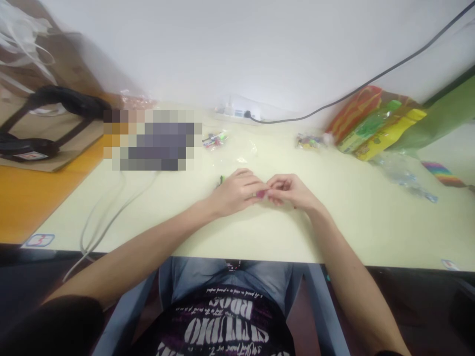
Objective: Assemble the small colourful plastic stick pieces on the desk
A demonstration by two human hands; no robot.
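Over the middle of the pale yellow table (274, 237), my left hand (241, 190) and my right hand (287, 192) meet fingertip to fingertip. Between them is a small dark pink piece (261, 194), too small and blurred to name. The left thumb and fingers are closed on its left side, while the right thumb and forefinger pinch at its right end. A small green and dark item (221, 181) shows behind my left hand, partly hidden by it. Farther back lie a small pile of colourful pieces (215, 140) and clear plastic wrapping (247, 151).
At the back right are more colourful pieces (311, 142), a green-capped bottle (371, 126), a yellow packet (391, 133) and crumpled clear plastic (404, 173). A power strip (237, 116) with a black cable sits against the wall. White cables (107, 222) cross the table's left side.
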